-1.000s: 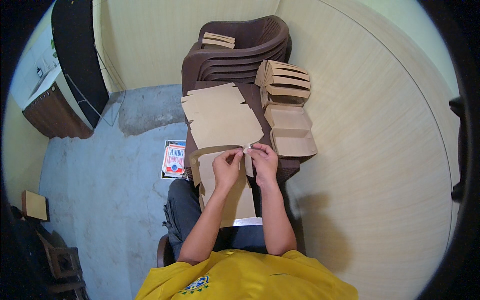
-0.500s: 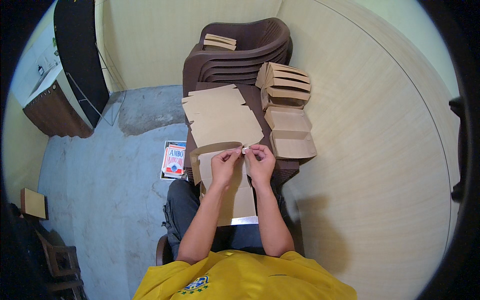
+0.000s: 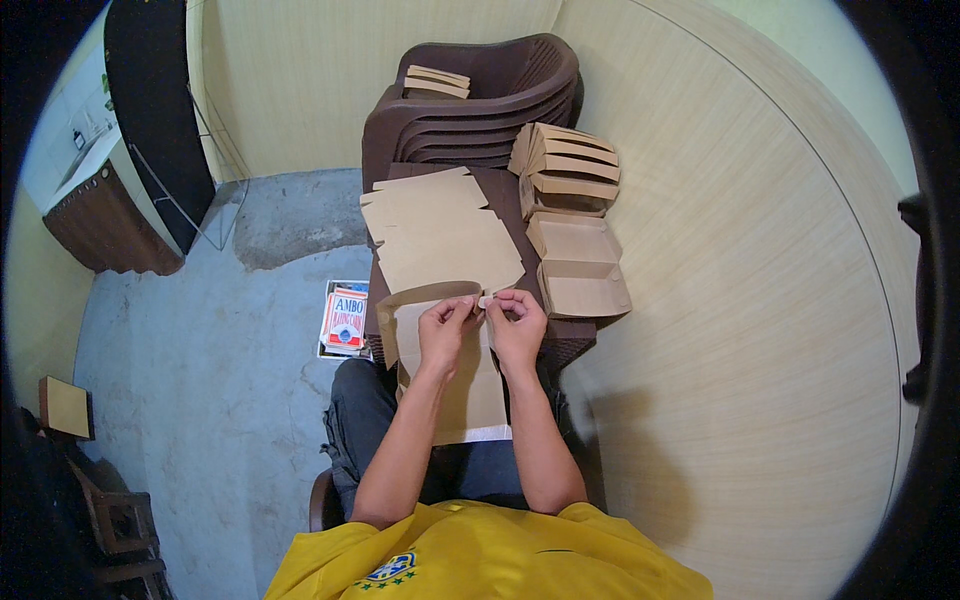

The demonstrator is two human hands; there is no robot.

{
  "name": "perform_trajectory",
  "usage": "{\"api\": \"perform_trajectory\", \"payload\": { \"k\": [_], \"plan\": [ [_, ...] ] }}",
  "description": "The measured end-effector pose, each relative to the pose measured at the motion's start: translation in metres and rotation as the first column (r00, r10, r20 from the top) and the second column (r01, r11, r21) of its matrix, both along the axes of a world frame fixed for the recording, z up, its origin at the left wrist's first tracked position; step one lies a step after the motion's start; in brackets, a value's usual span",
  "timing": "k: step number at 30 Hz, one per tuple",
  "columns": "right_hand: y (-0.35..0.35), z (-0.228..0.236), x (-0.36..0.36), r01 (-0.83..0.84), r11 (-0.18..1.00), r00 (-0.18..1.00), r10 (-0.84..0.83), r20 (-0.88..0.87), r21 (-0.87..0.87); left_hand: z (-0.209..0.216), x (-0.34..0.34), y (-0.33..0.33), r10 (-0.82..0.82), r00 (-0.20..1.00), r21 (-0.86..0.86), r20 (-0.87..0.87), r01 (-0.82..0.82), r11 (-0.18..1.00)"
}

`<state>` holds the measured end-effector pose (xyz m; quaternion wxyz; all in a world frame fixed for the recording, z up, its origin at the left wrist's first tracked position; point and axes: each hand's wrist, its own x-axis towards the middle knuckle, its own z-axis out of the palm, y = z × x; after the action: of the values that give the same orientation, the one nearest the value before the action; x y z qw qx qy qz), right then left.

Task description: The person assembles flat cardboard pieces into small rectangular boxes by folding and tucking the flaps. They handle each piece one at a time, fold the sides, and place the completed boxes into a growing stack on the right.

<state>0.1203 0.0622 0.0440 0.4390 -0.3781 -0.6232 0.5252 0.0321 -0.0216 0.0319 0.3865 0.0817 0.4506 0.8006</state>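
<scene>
A partly folded brown cardboard box [image 3: 470,400] lies over my lap and the table's near edge, its far and left walls standing up. At its far right corner my left hand [image 3: 445,328] pinches the top of the wall between thumb and fingertips. Close beside it, my right hand [image 3: 518,325] is closed at the same corner, with a small whitish piece [image 3: 486,301] at its fingertips. Whether that piece is a tab of the box I cannot tell. Flat cardboard blanks [image 3: 450,240] lie just beyond the box.
Folded open boxes [image 3: 580,285] and a nested stack of boxes [image 3: 575,170] stand at the right on the brown table [image 3: 500,185]. Stacked brown chairs [image 3: 450,130] rise behind. A tray with card packs [image 3: 346,320] is at left. A wooden wall [image 3: 760,300] bounds the right.
Both hands stay at the box's corner, with only slight finger movement. The whole view has shifted a little.
</scene>
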Motion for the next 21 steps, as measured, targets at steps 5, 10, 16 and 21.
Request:
{"api": "perform_trajectory", "payload": {
  "k": [5,10,16,21],
  "plan": [
    [0.000,-0.003,0.000,0.005,1.000,1.000,-0.005,0.002,-0.008,-0.008,0.009,0.003,0.001,0.998,0.049,0.059,-0.004,0.999],
    [0.003,-0.004,0.005,-0.073,0.997,0.997,0.073,0.021,0.037,-0.020,0.003,0.006,-0.059,0.998,-0.008,-0.002,0.059,0.998],
    [0.008,0.000,0.010,-0.206,0.979,0.979,0.206,0.011,-0.001,-0.025,0.000,0.011,-0.009,0.982,-0.030,-0.190,0.003,1.000],
    [0.001,0.001,0.009,-0.273,0.956,0.959,0.263,0.105,0.105,-0.022,0.003,0.017,0.145,0.724,-0.129,-0.674,-0.309,0.942]
  ]
}}
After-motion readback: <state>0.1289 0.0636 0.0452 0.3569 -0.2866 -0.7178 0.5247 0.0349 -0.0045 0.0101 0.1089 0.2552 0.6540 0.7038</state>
